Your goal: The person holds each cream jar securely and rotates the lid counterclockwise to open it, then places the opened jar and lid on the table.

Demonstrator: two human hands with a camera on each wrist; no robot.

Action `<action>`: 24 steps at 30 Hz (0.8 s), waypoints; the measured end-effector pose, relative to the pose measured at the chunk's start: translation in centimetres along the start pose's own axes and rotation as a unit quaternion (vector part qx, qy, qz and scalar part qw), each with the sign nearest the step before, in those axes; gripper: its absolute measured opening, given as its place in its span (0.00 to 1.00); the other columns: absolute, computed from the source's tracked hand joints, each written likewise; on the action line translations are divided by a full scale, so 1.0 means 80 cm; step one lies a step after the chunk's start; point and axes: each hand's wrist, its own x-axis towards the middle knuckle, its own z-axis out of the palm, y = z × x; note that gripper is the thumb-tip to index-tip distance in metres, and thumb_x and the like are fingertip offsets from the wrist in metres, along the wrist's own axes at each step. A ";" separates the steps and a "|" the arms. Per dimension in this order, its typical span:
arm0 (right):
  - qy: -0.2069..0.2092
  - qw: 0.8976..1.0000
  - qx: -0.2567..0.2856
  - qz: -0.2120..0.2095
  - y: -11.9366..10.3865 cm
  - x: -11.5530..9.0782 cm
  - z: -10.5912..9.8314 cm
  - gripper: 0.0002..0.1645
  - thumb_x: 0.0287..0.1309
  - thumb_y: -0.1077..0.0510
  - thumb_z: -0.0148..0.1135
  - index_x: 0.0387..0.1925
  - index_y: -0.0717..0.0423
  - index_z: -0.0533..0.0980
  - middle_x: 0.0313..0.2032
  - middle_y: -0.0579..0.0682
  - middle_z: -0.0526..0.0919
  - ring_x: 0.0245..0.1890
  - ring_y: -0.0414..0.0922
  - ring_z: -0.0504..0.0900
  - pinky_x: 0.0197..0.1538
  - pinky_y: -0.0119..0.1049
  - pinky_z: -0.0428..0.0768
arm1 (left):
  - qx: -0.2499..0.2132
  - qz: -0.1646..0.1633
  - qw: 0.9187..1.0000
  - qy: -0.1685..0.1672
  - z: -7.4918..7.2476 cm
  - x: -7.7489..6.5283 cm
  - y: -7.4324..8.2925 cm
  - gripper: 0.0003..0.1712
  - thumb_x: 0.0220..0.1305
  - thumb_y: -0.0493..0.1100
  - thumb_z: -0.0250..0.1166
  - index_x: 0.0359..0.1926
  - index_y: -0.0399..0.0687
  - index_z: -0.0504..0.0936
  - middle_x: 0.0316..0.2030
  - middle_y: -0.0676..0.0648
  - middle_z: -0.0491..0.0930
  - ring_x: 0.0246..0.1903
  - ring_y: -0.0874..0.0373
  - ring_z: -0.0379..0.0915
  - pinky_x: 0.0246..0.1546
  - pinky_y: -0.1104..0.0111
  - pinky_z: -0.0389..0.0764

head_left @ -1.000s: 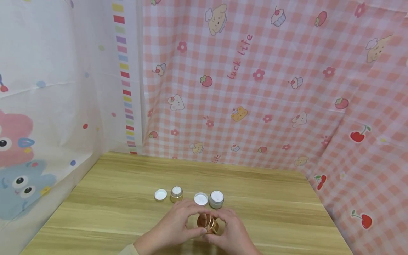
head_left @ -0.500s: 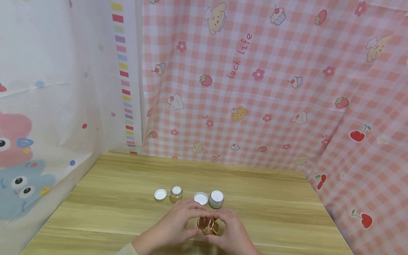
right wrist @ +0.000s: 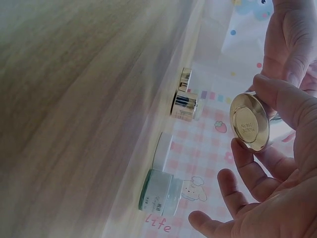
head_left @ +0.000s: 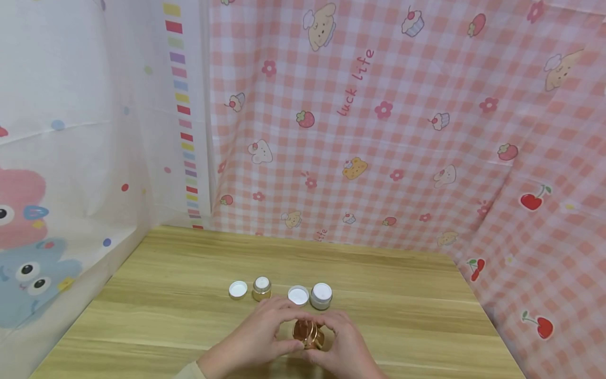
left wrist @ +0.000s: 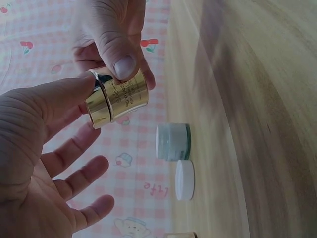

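A shiny gold cosmetic jar (head_left: 307, 333) is held on its side between both hands above the table. My left hand (head_left: 265, 331) pinches the lid end with thumb and fingertips, its other fingers spread in the left wrist view. On the body of the gold jar (left wrist: 130, 94), which bears small dark print, lies the thumb of my right hand (head_left: 344, 342). The right wrist view shows the jar's round base (right wrist: 246, 124) with stamped characters, gripped at its edge by the right thumb and fingers. Lid and body sit together with a seam between them.
Beyond the hands on the wooden table (head_left: 397, 295) stand a smaller gold jar (head_left: 262, 289) with its upturned lid (head_left: 238, 290) at its left, and a pale green glass jar (head_left: 321, 296) beside an upturned white lid (head_left: 298, 296). Patterned cloth (head_left: 360, 131) hangs behind.
The left thumb and fingers shift slightly on the lid of the gold jar, the thumb moving off and back. The jar stays nearly in place; the things behind it are unmoved.
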 end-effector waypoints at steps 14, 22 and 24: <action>0.015 1.000 -0.004 -0.018 0.003 -0.001 0.002 0.28 0.41 0.39 0.79 0.47 0.33 0.81 0.46 0.31 0.83 0.49 0.33 0.75 0.51 0.36 0.79 | -0.001 0.010 1.000 0.011 0.003 -0.002 -0.005 0.33 0.52 0.56 0.76 0.61 0.69 0.78 0.54 0.64 0.79 0.56 0.64 0.71 0.56 0.57 0.76; 0.033 0.998 -0.019 -0.042 0.003 0.000 0.003 0.26 0.40 0.40 0.80 0.45 0.36 0.82 0.44 0.31 0.83 0.47 0.33 0.76 0.50 0.35 0.79 | 0.019 0.048 0.999 0.004 0.005 -0.001 -0.008 0.35 0.50 0.51 0.77 0.62 0.68 0.77 0.57 0.63 0.79 0.59 0.58 0.73 0.59 0.52 0.74; 0.028 0.999 -0.017 -0.038 0.003 0.000 0.003 0.27 0.40 0.42 0.81 0.45 0.36 0.82 0.43 0.29 0.83 0.48 0.33 0.75 0.50 0.35 0.79 | 0.010 0.035 0.999 -0.003 0.005 -0.001 -0.007 0.34 0.52 0.50 0.76 0.61 0.68 0.77 0.57 0.64 0.79 0.59 0.59 0.72 0.60 0.51 0.73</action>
